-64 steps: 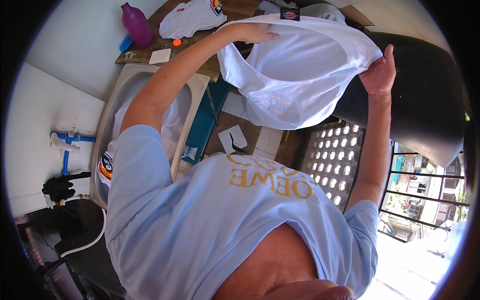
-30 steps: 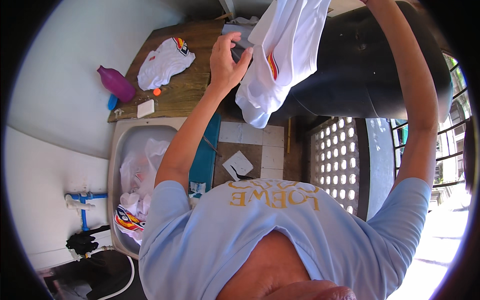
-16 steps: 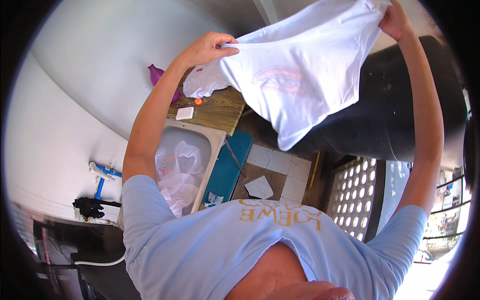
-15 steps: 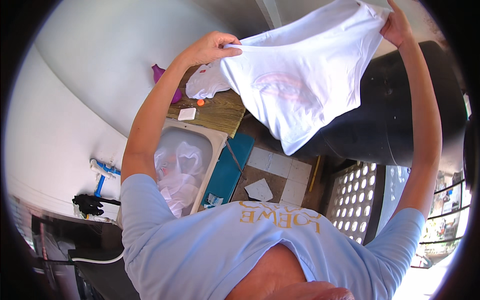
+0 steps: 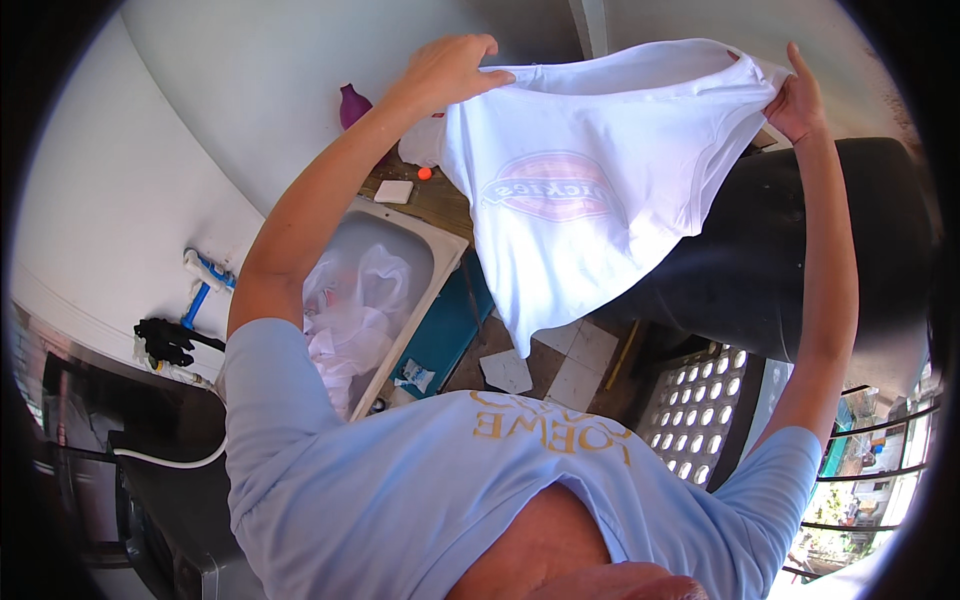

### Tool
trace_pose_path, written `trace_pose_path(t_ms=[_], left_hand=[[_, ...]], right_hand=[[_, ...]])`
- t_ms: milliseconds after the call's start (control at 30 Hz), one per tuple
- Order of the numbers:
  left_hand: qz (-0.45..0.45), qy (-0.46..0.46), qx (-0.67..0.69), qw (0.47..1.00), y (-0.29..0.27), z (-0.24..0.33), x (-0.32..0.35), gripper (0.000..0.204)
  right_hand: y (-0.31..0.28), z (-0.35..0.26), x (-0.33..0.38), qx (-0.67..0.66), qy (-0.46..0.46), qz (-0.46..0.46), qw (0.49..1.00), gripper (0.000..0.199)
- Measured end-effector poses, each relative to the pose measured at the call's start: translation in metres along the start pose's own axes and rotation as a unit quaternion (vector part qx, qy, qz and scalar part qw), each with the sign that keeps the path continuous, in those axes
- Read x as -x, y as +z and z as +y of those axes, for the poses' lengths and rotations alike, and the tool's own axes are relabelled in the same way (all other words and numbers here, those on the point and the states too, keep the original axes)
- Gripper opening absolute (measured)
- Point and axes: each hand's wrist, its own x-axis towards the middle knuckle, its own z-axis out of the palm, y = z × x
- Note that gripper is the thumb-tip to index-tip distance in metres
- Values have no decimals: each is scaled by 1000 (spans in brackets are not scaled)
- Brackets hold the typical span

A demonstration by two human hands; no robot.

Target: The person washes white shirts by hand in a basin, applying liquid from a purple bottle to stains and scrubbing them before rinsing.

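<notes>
Stretched between my raised hands is a wet-looking white shirt (image 5: 580, 240) with a faint pink oval print. Its wide opening faces up, and its lower end hangs to a point. At the left corner of the opening, my left hand (image 5: 450, 75) pinches the fabric with the thumb, its index fingertip lifted a little. My right hand (image 5: 797, 105) grips the opposite corner, thumb pointing up; its other fingers are partly hidden by the cloth. More white laundry (image 5: 355, 320) lies in cloudy water in a pale basin (image 5: 445, 250) below my left forearm.
Behind the basin, a wooden surface (image 5: 450, 205) bears a white block (image 5: 394, 191), an orange cap (image 5: 425, 173), a purple bottle (image 5: 352, 105) and another white cloth (image 5: 420, 145). A large black tank (image 5: 770, 240) stands at the right. Blue pipework (image 5: 207, 290) runs along the left wall.
The shirt hangs lower in the view and is spread flatter, with its print showing more clearly. My left hand has shifted rightward; my right hand is lower in the picture.
</notes>
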Motion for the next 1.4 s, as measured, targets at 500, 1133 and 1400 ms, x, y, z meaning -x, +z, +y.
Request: trace_pose_path(t_ms=[500,1133,1400], left_hand=[[80,-153,403,899,22,-50,-3,24],[-23,-21,533,845,128,60,101,45],[-62,-32,657,750,174,152,107,51]], right_hand=[[28,-19,-5,71,26,-219,973,62],[95,-20,20,81,-61,-181,978,86],[87,-53,47,150,-101,-202,963,90]])
